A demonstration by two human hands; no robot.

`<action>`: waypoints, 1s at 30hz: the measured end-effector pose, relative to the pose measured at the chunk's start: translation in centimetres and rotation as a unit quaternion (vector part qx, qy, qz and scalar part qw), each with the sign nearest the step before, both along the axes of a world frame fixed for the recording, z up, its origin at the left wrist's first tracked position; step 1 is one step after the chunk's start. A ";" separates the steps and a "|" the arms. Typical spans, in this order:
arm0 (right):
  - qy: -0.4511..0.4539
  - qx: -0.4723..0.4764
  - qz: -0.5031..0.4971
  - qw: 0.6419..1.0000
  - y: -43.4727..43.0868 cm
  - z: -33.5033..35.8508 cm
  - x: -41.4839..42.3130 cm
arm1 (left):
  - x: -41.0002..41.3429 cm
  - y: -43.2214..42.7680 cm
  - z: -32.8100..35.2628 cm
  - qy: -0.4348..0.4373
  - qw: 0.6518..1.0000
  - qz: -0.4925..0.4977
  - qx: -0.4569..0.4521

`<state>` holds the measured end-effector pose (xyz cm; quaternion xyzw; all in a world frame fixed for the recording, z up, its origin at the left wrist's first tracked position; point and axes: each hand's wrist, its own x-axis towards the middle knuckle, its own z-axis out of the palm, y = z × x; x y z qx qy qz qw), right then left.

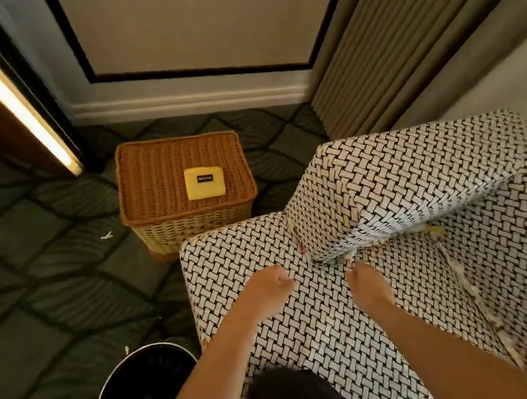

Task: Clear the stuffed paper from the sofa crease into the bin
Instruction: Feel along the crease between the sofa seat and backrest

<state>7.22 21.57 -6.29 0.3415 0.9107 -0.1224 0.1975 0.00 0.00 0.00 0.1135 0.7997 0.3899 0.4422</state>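
Along the sofa (253, 242) crease, paper scraps (338, 259) sit wedged below the cushion (384, 186), so most clearing into the bin (108, 386) is outstanding; left hand (269, 284) fisted, apparently empty; right hand (367, 282) touches scraps, grip indeterminable.

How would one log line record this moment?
left hand: curled over sofa seat, contents unseen | right hand: at crease paper | bin: on floor, beside sofa seat

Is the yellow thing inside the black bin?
No, the yellow pad lies on top of the basket, away from the bin.
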 end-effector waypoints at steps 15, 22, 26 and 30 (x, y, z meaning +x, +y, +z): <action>0.327 0.146 0.190 0.914 4.3 -10.0 2.8 | 4.3 10.7 -10.7 0.200 0.970 0.131 -0.030; 0.343 0.061 0.188 0.918 5.0 -10.0 3.4 | 7.8 13.5 -10.8 0.306 0.931 0.106 -0.166; 0.326 -0.005 0.194 0.925 5.5 -9.5 3.7 | 9.8 14.3 -8.6 0.224 0.943 0.145 -0.197; 0.346 -0.039 0.184 0.919 5.5 -8.8 4.0 | 10.4 15.2 -6.6 0.272 0.911 0.195 -0.240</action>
